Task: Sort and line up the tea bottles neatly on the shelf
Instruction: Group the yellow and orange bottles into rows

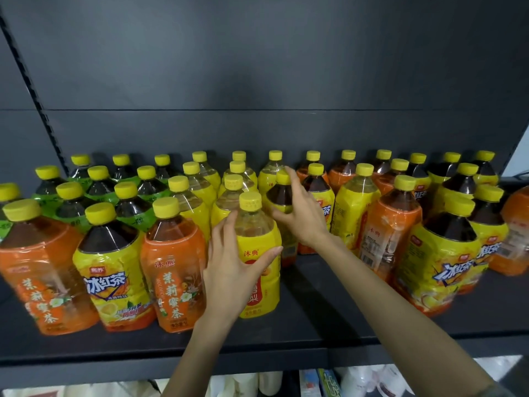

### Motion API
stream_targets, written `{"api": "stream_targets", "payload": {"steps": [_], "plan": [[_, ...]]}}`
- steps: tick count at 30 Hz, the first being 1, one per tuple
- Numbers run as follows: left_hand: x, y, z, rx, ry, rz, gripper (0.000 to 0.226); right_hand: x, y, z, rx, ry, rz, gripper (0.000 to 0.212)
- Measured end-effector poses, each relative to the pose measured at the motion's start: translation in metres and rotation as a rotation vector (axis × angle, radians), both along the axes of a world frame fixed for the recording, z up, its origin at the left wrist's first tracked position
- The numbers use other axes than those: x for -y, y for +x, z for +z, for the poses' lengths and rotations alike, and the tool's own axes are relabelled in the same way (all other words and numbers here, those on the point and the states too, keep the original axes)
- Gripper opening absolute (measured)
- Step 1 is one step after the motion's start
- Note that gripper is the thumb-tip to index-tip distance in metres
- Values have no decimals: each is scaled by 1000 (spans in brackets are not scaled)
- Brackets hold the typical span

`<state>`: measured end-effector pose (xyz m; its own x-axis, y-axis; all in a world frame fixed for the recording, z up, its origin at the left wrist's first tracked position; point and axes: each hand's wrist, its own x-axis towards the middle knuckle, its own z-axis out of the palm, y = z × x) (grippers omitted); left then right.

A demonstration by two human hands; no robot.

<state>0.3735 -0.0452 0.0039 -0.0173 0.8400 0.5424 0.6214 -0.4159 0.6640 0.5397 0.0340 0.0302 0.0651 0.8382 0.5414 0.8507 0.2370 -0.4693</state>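
The left hand (232, 270) was wrapped round the pale yellow-label bottle (257, 236), fingers spread up its left side and thumb laid across the label front, and that bottle stood upright at the front of the shelf (329, 310), right in the middle! Just behind it, the right hand (303, 216) had hold of a dark tea bottle (282, 196), thumb under the shoulder and fingers curled over towards the cap; its base was hidden, so whether it stood or was lifted could not be told. To the left stood a front row: an orange-label bottle (174, 267) touching the left hand's side, then a yellow iced-tea bottle (111, 270), then another orange one (43, 270). Green-label bottles (71, 207) were packed behind them. To the right, well apart from the hands across bare shelf, sat a mixed cluster of orange and yellow labels (440, 259). All caps yellow, and a dark back panel (257, 67) rose behind.
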Motion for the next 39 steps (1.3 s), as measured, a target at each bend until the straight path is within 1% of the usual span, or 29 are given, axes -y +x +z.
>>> {"api": "stream_targets", "payload": {"steps": [4, 7, 9, 11, 16, 21, 23, 25, 27, 28, 30, 32, 35, 39], "plan": [[-1, 1, -1, -2, 4, -1, 96, 28, 14, -3, -75, 4, 116, 94], [0, 2, 0, 3, 4, 6, 95, 37, 8, -15, -91, 13, 114, 106], [0, 1, 0, 5, 12, 4, 94, 40, 4, -21, -98, 35, 101, 110], [1, 1, 0, 7, 11, 5, 94, 47, 4, -21, -115, 59, 84, 108], [3, 1, 2, 21, -21, 3, 97, 93, 21, -24, -76, 94, 54, 108], [3, 4, 2, 37, -36, 2, 97, 146, 62, -36, -120, 125, 23, 99], [3, 5, 2, 48, -26, 2, 97, 160, 82, -39, -54, 152, -2, 90], [4, 7, 2, 57, -11, 6, 96, 170, 98, -39, 118, 207, -108, 78], [4, 10, 2, 63, -4, 18, 96, 173, 106, -46, 339, 269, -219, 70], [4, 11, 1, 67, 0, 20, 96, 173, 103, -50, 391, 287, -251, 66], [5, 13, 1, 78, 9, 23, 95, 166, 92, -54, 395, 319, -302, 56], [5, 13, 1, 82, 17, 29, 94, 154, 82, -55, 347, 331, -371, 50], [5, 13, 0, 83, 15, 36, 94, 136, 78, -56, 344, 330, -447, 53], [5, 12, 0, 77, 2, 48, 95, 134, 85, -61, 357, 376, -436, 58]]}}
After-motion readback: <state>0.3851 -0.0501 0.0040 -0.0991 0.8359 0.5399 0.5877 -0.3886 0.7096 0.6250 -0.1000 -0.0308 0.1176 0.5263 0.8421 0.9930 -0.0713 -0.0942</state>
